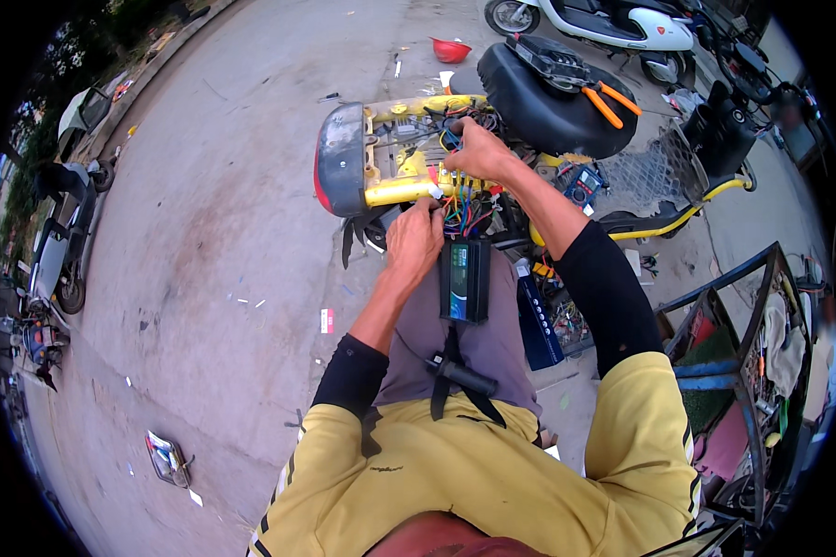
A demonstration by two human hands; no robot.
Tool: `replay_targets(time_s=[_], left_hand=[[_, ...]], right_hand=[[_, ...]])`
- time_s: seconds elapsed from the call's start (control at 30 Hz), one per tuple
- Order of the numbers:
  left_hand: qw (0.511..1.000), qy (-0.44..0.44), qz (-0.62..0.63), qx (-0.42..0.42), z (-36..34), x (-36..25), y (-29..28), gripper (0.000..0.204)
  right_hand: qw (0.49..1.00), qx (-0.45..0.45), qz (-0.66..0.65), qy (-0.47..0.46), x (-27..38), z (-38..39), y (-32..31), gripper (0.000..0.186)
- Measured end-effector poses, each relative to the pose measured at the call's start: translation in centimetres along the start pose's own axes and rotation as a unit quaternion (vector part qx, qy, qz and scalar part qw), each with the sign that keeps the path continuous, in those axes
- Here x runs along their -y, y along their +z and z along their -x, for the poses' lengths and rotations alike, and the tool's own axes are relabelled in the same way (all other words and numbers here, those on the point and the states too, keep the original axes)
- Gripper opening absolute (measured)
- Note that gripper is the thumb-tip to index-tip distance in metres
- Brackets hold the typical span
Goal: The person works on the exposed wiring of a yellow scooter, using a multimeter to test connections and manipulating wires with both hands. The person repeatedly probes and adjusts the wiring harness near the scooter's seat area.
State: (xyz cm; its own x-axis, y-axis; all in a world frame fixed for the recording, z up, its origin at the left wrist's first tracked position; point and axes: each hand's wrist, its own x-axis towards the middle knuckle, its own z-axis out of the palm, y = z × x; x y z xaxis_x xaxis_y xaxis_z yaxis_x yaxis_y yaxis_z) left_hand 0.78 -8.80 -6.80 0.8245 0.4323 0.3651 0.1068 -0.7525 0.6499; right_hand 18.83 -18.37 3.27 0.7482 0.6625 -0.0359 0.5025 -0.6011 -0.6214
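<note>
A yellow scooter frame (390, 193) with a dark tail piece (339, 158) lies before me, tangled coloured wires (460, 209) along its near side. My left hand (414, 239) has its fingers closed at the yellow tube and wires, near a white connector; what they grip is too small to make out. My right hand (474, 148) reaches in higher up, fingers curled among the wires, their hold hidden. A black controller box (464, 283) with a blue label rests between my thighs, wires running up from it, and a black handlebar grip (464, 376) lies in my lap.
A black seat (548, 121) holds orange-handled pliers (604, 107). Right are a multimeter (581, 186), a long box (539, 316) and a metal tool cart (743, 381). A white scooter (622, 28), red helmet (448, 48), parked scooter (70, 241) and small tray (165, 459) surround me.
</note>
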Motion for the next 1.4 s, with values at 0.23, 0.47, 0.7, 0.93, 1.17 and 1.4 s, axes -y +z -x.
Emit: replay_targets(time_s=[0.23,0.47,0.7,0.93,1.17,1.4], left_hand=[[0.996,-0.078,0.014,-0.029,0.3,-1.1,0.2,0.027],[0.991,-0.120,-0.056,-0.018,-0.1,-1.6,0.1,0.034],[0.948,-0.203,0.245,-0.003,0.3,0.7,1.5,0.035],[0.817,-0.311,0.483,-0.053,-0.5,0.4,2.6,0.027],[0.817,-0.301,0.473,-0.132,-0.2,-1.1,4.1,0.018],[0.926,-0.127,0.304,-0.182,1.2,-0.9,3.9,0.009]], right_hand=[[1.000,-0.001,-0.001,-0.001,-0.1,0.1,-0.2,0.086],[1.000,-0.003,0.000,-0.005,0.1,0.2,-0.1,0.085],[1.000,-0.011,-0.001,-0.007,-0.5,-0.5,0.5,0.084],[1.000,-0.014,-0.004,-0.005,-0.7,-0.7,0.7,0.084],[1.000,-0.011,0.004,-0.006,-0.9,-0.7,0.6,0.086],[1.000,-0.007,0.005,-0.019,-0.9,-0.8,0.7,0.085]])
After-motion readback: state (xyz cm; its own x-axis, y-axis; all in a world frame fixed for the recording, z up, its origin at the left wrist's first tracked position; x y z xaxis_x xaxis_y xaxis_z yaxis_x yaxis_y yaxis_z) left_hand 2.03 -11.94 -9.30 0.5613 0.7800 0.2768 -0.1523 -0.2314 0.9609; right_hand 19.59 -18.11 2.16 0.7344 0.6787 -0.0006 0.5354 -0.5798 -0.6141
